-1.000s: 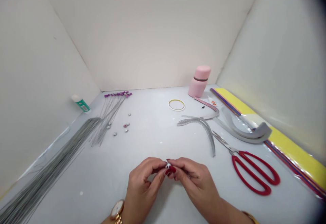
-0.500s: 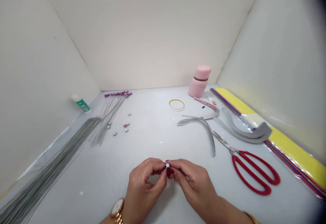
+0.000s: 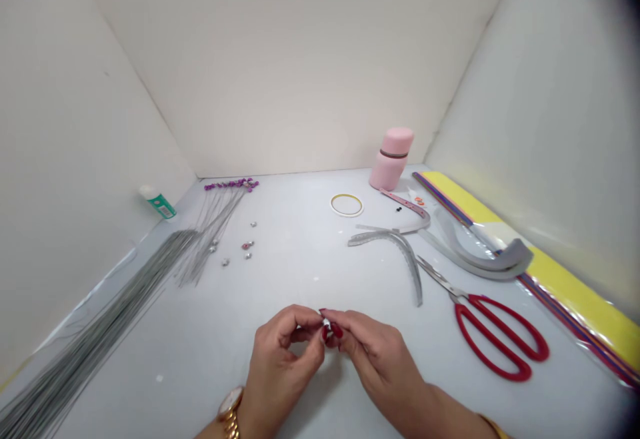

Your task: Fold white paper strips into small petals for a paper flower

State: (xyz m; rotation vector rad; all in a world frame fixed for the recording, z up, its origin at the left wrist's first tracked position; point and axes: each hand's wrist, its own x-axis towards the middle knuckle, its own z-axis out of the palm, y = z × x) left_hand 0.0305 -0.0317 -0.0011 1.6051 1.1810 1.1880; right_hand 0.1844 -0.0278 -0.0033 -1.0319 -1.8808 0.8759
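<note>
From here I see a tiny shiny silver piece pinched between the fingertips of the bare left hand and bare right hand, above the glossy white tabletop, neither hand nearer, its long axis too covered to tell.

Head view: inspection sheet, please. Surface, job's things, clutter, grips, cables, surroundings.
Surface: white table, glossy, some light spots.
Job's things: silver piece, mostly hidden; loose silver bits farther back, left.
Clutter: wires, glue, purple-tipped stems left; tape ring back; bottle, strips, scissors, sheets right.
Grips: left grip and right grip meet, pinching the silver piece.
Cables: nothing seen.
Surroundings: pale walls, back and both sides.
</note>
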